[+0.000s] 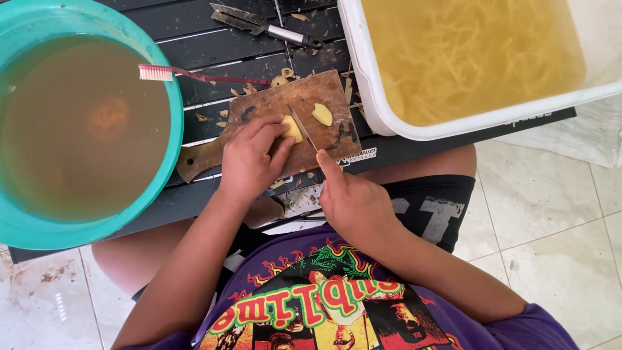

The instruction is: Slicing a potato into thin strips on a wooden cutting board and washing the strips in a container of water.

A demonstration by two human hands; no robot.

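Observation:
A worn wooden cutting board (324, 91) lies on the dark slatted table (214, 48). My left hand (249, 159) presses a yellow piece of peeled root (292, 128) against the board. My right hand (353, 201) grips a knife (302, 128), index finger along its spine, the thin blade set on edge right beside the held piece. A cut yellow slice (322, 114) lies just right of the blade.
A teal basin (165, 78) of murky brown water fills the left, a red toothbrush (194, 76) resting on its rim. A white tub (369, 84) of yellow shredded strips in water sits at the right. A metal peeler (259, 24) and peel scraps lie behind the board.

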